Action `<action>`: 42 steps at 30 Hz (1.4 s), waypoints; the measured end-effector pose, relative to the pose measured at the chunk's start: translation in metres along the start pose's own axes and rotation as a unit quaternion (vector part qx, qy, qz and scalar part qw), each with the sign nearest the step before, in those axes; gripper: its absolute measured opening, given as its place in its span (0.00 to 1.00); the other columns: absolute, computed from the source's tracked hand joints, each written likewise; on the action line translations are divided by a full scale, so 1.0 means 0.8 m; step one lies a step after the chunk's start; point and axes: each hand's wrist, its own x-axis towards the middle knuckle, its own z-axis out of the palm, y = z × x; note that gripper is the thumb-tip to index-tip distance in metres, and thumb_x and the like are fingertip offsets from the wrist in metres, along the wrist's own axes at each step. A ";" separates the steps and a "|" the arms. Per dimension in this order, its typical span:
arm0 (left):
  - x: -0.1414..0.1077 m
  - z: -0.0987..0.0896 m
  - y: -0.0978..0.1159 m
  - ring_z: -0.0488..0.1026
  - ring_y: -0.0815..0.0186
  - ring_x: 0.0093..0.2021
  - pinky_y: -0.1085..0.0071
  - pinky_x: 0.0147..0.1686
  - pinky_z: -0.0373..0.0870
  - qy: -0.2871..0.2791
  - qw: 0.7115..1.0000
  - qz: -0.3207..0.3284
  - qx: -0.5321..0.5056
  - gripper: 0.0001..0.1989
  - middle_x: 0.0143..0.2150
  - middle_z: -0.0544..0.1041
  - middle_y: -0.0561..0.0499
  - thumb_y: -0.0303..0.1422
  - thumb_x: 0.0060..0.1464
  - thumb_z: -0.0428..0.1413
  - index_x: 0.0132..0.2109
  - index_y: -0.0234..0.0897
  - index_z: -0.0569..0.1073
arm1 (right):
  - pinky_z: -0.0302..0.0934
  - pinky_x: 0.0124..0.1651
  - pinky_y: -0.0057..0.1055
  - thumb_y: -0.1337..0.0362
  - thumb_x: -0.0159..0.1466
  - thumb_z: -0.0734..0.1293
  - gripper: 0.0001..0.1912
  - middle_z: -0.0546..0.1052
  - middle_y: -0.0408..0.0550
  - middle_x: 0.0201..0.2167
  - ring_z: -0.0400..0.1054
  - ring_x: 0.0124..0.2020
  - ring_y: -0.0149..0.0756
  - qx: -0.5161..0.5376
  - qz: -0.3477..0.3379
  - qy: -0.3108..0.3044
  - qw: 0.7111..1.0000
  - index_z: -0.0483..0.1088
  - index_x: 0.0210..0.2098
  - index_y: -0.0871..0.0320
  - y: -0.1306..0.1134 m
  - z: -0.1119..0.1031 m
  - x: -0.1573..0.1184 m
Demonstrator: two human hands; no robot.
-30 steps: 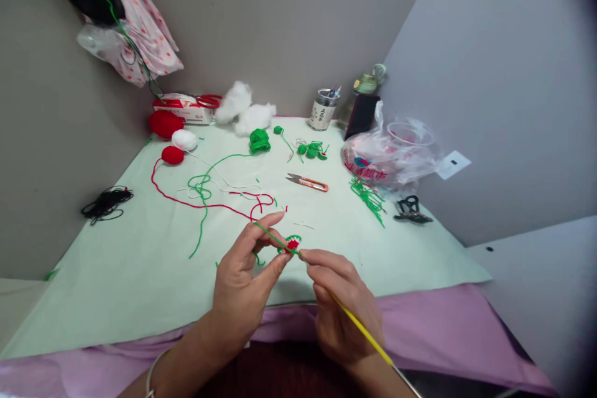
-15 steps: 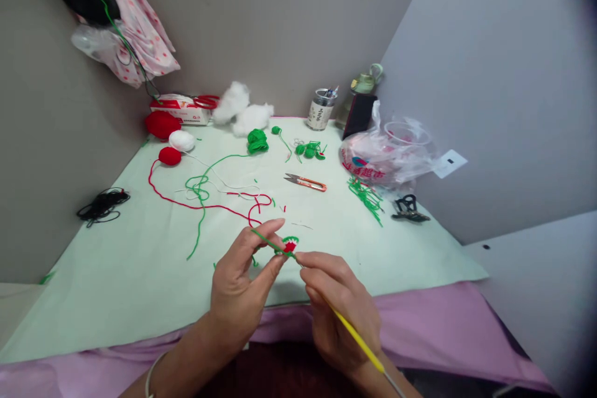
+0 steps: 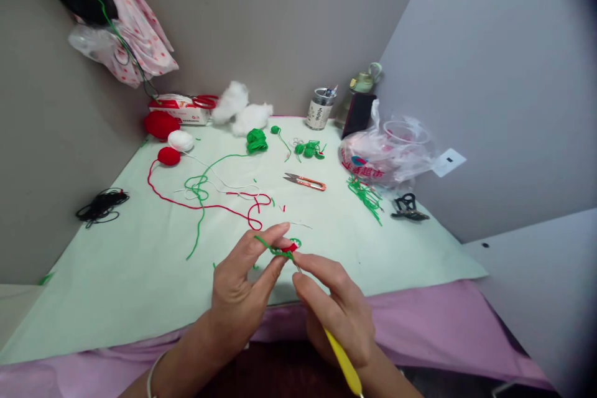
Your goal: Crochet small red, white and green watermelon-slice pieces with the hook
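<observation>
Between the thumb and fingers of my left hand (image 3: 245, 280) is a small crocheted piece (image 3: 290, 248), red in the middle with a white and green edge. A green yarn end sticks out past its upper left side. My right hand (image 3: 333, 305) is closed around a crochet hook (image 3: 342, 357) with a yellow handle. The hook's metal tip meets the green edge of the piece, and the fingertips of both hands almost touch there. Whether a loop sits on the tip is too small to tell.
Thread snips (image 3: 305, 182) lie beyond my hands. Red yarn (image 3: 205, 206) and a green yarn ball (image 3: 256, 141) are at the left and middle. Green yarn scraps (image 3: 365, 199), a black claw clip (image 3: 408, 208) and a plastic bag (image 3: 382, 152) sit at the right.
The crocheted piece has turned in my left fingers, so its green edge shows more and its red face less. My right hand has shifted slightly left, and the hook's handle points more steeply downward.
</observation>
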 end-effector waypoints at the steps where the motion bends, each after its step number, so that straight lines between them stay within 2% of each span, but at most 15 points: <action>1: 0.000 -0.001 0.000 0.80 0.70 0.45 0.76 0.54 0.73 0.002 1.000 -0.007 0.004 0.30 0.44 0.82 0.58 0.18 0.62 0.61 0.62 0.58 0.78 | 0.79 0.51 0.34 0.75 0.71 0.65 0.12 0.83 0.63 0.47 0.79 0.55 0.44 -0.010 -0.009 -0.005 1.000 0.77 0.51 0.64 0.000 -0.001 0.001; 8: 0.004 0.000 0.009 0.78 0.65 0.44 0.70 0.52 0.73 0.017 0.996 -0.091 0.013 0.22 0.39 0.82 0.56 0.22 0.58 0.65 0.55 0.52 0.83 | 0.80 0.47 0.35 0.76 0.69 0.67 0.12 0.85 0.61 0.47 0.81 0.51 0.44 -0.026 -0.015 -0.009 0.999 0.79 0.48 0.60 0.000 -0.001 0.004; 10: 0.007 -0.002 0.012 0.78 0.64 0.44 0.69 0.52 0.73 0.020 0.990 -0.137 -0.012 0.20 0.38 0.82 0.54 0.23 0.56 0.66 0.52 0.50 0.84 | 0.80 0.46 0.35 0.76 0.69 0.67 0.13 0.85 0.60 0.47 0.81 0.50 0.43 -0.008 -0.001 -0.007 1.000 0.79 0.49 0.60 0.001 0.000 0.003; 13: 0.013 -0.005 0.013 0.78 0.64 0.41 0.70 0.46 0.74 -0.007 0.962 -0.249 -0.112 0.18 0.37 0.81 0.54 0.27 0.54 0.68 0.52 0.46 0.85 | 0.79 0.44 0.32 0.74 0.73 0.64 0.12 0.85 0.56 0.45 0.82 0.46 0.38 0.110 0.097 0.013 0.989 0.78 0.49 0.57 0.004 0.001 0.006; 15: 0.016 -0.007 0.012 0.77 0.67 0.38 0.73 0.42 0.74 -0.040 0.934 -0.307 -0.178 0.19 0.35 0.80 0.54 0.30 0.54 0.70 0.53 0.47 0.85 | 0.78 0.43 0.32 0.72 0.74 0.63 0.12 0.85 0.50 0.42 0.81 0.43 0.37 0.220 0.186 0.035 0.957 0.79 0.47 0.53 0.009 0.003 0.010; 17: 0.017 -0.007 0.014 0.77 0.68 0.38 0.74 0.43 0.73 -0.080 0.913 -0.335 -0.218 0.21 0.34 0.79 0.55 0.32 0.52 0.72 0.54 0.48 0.85 | 0.77 0.44 0.35 0.71 0.74 0.64 0.12 0.85 0.47 0.38 0.81 0.41 0.38 0.282 0.232 0.045 0.930 0.79 0.44 0.52 0.016 0.006 0.013; 20: 0.017 -0.004 0.019 0.79 0.66 0.41 0.72 0.49 0.74 -0.104 0.907 -0.339 -0.229 0.23 0.34 0.80 0.56 0.31 0.50 0.73 0.54 0.48 0.84 | 0.75 0.43 0.36 0.74 0.72 0.66 0.14 0.84 0.48 0.39 0.79 0.42 0.38 0.254 0.204 0.038 0.944 0.80 0.46 0.52 0.023 0.010 0.013; 22: 0.017 -0.002 0.023 0.79 0.66 0.42 0.72 0.51 0.73 -0.081 0.918 -0.327 -0.207 0.23 0.34 0.80 0.56 0.30 0.50 0.73 0.54 0.48 0.84 | 0.74 0.44 0.36 0.77 0.70 0.66 0.16 0.84 0.49 0.43 0.79 0.45 0.38 0.212 0.185 0.047 0.959 0.79 0.49 0.52 0.024 0.012 0.010; 25: 0.020 -0.003 0.027 0.78 0.67 0.41 0.72 0.50 0.74 -0.064 0.929 -0.315 -0.183 0.25 0.33 0.79 0.58 0.30 0.51 0.72 0.57 0.49 0.82 | 0.75 0.45 0.35 0.78 0.69 0.67 0.18 0.84 0.50 0.47 0.80 0.46 0.38 0.187 0.188 0.073 0.961 0.79 0.50 0.51 0.020 0.013 0.005; 32: 0.016 0.002 0.024 0.77 0.66 0.41 0.70 0.49 0.75 -0.034 0.947 -0.284 -0.145 0.26 0.35 0.79 0.56 0.29 0.52 0.70 0.58 0.46 0.80 | 0.78 0.41 0.34 0.78 0.69 0.68 0.20 0.83 0.52 0.47 0.81 0.44 0.39 0.122 0.138 0.104 0.977 0.79 0.54 0.51 0.011 0.010 0.004; 36: 0.015 0.004 0.023 0.76 0.63 0.44 0.67 0.50 0.74 -0.028 0.950 -0.276 -0.142 0.30 0.40 0.79 0.52 0.31 0.53 0.70 0.63 0.45 0.77 | 0.78 0.41 0.34 0.78 0.69 0.68 0.20 0.83 0.52 0.48 0.81 0.44 0.38 0.139 0.140 0.098 0.975 0.79 0.54 0.51 0.010 0.008 0.006; 39: 0.016 0.004 0.023 0.75 0.64 0.43 0.67 0.50 0.74 -0.031 0.950 -0.269 -0.155 0.34 0.38 0.77 0.54 0.31 0.54 0.69 0.67 0.47 0.73 | 0.78 0.41 0.34 0.77 0.70 0.67 0.18 0.83 0.52 0.47 0.81 0.44 0.38 0.148 0.151 0.083 0.974 0.80 0.52 0.51 0.007 0.005 0.011; 42: 0.018 0.002 0.022 0.75 0.65 0.42 0.67 0.50 0.73 -0.052 0.938 -0.293 -0.179 0.35 0.36 0.76 0.55 0.31 0.54 0.70 0.68 0.47 0.72 | 0.77 0.43 0.33 0.77 0.70 0.67 0.16 0.83 0.50 0.45 0.80 0.44 0.37 0.163 0.180 0.072 0.968 0.80 0.50 0.52 0.004 0.002 0.017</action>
